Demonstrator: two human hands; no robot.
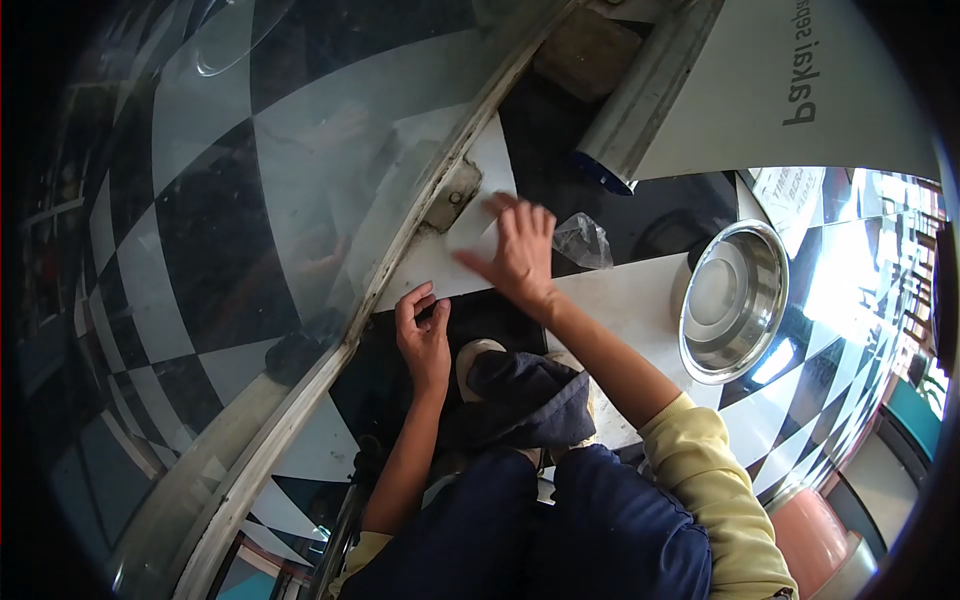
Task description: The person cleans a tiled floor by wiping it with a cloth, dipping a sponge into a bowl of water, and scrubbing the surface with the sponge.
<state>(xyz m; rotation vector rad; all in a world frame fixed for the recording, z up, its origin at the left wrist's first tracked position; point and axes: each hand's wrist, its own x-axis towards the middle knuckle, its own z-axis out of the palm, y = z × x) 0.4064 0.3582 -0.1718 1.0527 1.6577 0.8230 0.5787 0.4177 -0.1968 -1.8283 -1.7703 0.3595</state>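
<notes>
Near the lower edge of a glass panel (250,180), my left hand (424,335) hovers with its fingers curled but apart and nothing between them. My right hand (522,248) is spread above a white floor tile, beside a metal bracket (455,197) on the panel's frame; its fingertips are slightly blurred. Just right of that hand, a crumpled clear plastic bag (582,242) lies on a black tile. A dark cloth (535,400) hangs between my knees and my feet.
A round steel basin (735,300) stands at the right on the checkered floor. Behind it lies a printed paper (790,200). A large white board (760,90) with a metal roller-like edge (645,95) reaches in from the top right. A pink stool (815,535) is at the lower right.
</notes>
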